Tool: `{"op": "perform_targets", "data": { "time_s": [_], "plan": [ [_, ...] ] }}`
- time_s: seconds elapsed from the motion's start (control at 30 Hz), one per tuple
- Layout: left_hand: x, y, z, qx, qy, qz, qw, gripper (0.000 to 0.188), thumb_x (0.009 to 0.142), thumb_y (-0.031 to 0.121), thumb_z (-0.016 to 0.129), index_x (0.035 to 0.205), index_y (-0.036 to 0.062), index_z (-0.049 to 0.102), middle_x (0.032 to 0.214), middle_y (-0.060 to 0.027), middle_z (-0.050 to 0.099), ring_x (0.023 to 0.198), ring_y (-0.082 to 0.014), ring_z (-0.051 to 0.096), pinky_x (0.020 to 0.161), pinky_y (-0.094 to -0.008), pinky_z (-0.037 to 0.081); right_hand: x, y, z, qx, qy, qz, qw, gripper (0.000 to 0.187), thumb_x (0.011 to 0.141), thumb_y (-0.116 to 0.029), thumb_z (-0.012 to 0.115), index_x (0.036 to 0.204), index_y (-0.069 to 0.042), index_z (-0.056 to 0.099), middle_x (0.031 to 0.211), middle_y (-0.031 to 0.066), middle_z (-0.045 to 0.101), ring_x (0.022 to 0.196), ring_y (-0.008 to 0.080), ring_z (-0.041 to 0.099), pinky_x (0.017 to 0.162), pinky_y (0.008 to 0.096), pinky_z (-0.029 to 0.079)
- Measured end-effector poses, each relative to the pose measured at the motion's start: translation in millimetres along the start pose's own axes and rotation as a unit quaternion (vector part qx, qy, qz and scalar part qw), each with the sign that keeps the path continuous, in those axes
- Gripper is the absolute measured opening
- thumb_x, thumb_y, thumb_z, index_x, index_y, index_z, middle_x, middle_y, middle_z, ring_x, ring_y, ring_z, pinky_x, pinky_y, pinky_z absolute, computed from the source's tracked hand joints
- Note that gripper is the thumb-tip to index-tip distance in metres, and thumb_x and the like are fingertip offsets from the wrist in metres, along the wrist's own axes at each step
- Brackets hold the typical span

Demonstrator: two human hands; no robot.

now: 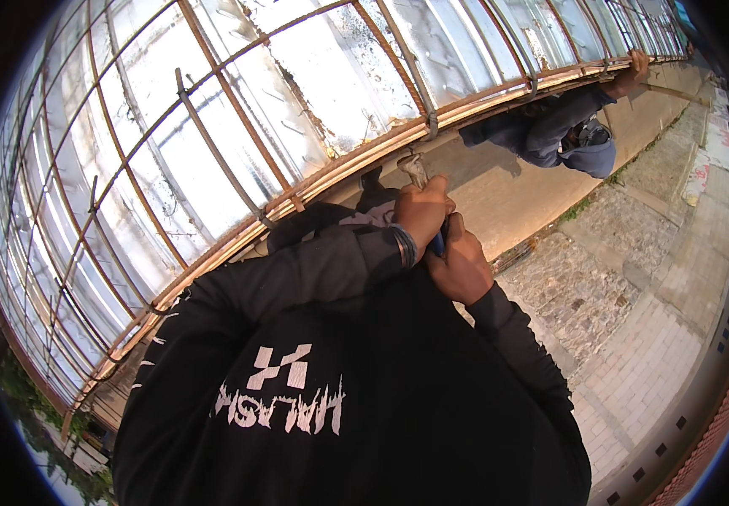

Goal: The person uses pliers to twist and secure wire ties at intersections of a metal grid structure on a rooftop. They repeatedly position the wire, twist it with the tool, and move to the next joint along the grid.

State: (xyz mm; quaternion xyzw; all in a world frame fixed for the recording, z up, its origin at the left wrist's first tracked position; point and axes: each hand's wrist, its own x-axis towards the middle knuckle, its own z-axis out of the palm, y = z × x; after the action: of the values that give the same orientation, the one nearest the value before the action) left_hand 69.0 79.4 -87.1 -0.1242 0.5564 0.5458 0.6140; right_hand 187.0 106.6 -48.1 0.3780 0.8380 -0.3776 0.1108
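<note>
A metal tool [415, 171] with a blue handle is in both my hands. Its head has a wrench-like shape, but the exact kind is hard to make out. My left hand [422, 211] is closed round it just below the head. Lower down, my right hand [464, 266] wraps the blue handle end. The tool's head points up toward the wooden edge board [364, 160], close under a bent bar end [432, 125]; whether it touches anything there is unclear. Most of the handle is hidden by my fingers.
A grid of rusty rebar [229, 88] lies over shiny corrugated metal sheets [331, 67]. Beyond, a hooded co-worker [588, 152] leans below the edge, one hand [634, 67] on it. A tan ledge [466, 194] runs below, with stone and brick paving [643, 363] further down.
</note>
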Motion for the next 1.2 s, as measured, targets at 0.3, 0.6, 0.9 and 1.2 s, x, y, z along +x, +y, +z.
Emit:
{"op": "perform_targets", "data": {
  "time_s": [0.3,0.6,0.9,1.2],
  "plan": [
    [3,13,-14,-0.222,-0.402,-0.11,0.882,0.044,0.101,0.035,0.045,0.062,0.014,0.04,0.061,-0.0019,0.045,0.072,-0.0209,0.053,0.081,-0.0396,0.046,10,42,-20,0.786,-0.487,0.149,0.351,0.04,0.063,-0.007,0.059,0.101,-0.001,0.048,0.077,0.0096,0.047,0.057,0.0161,0.045,0.052,0.0294,0.038],
    [6,-4,-1,-0.161,-0.196,-0.041,0.966,0.035,0.094,0.028,0.052,0.066,0.0113,0.042,0.059,-0.0034,0.042,0.061,-0.0201,0.051,0.064,-0.0351,0.045,-9,11,-47,0.425,-0.231,0.183,0.856,0.073,0.078,-0.028,0.081,0.132,0.006,0.045,0.119,0.021,0.059,0.104,0.0294,0.062,0.091,0.0407,0.05],
    [-6,0,10,-0.151,-0.089,-0.021,0.984,0.029,0.091,0.025,0.058,0.069,0.009,0.048,0.062,-0.0046,0.049,0.059,-0.016,0.05,0.059,-0.0294,0.041,-21,-9,-11,0.095,0.052,0.015,0.994,0.059,0.07,-0.013,0.079,0.117,0.006,0.05,0.099,0.0137,0.062,0.088,0.0224,0.062,0.078,0.0348,0.05],
    [-15,26,-9,-0.073,-0.178,-0.083,0.978,0.037,0.097,0.033,0.049,0.067,0.0098,0.052,0.067,-0.0037,0.055,0.071,-0.0175,0.057,0.079,-0.0311,0.049,-11,31,-28,0.779,-0.294,0.211,0.512,0.057,0.065,-0.003,0.056,0.12,0.007,0.047,0.075,0.0018,0.04,0.056,0.0084,0.035,0.047,0.0222,0.029]
  ]
}}
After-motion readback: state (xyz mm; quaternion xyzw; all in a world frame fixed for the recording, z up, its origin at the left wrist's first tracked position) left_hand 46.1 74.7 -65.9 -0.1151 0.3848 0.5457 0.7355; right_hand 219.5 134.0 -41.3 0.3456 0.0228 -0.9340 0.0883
